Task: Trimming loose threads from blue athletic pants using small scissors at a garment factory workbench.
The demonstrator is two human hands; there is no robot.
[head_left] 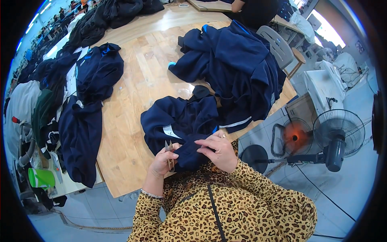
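A navy garment (177, 111) with a white label inside it lies bunched at the table's near edge, one part of it drawn toward my body. My left hand (160, 163) is closed around a pair of metal thread snips (169, 149), blades pointing up, beside the cloth, and some fabric lies against its fingers. With thumb and fingers together, my right hand (219, 154) pinches the same garment on its right side. Whether a thread is between those fingertips is too small to tell.
Navy garments are heaped (242, 60) at the back right of the wooden table (133, 92), with more garments (82, 133) along the left. A standing fan (338, 133) and a grey chair (276, 46) are at the right. Beyond the table sits another person (258, 12).
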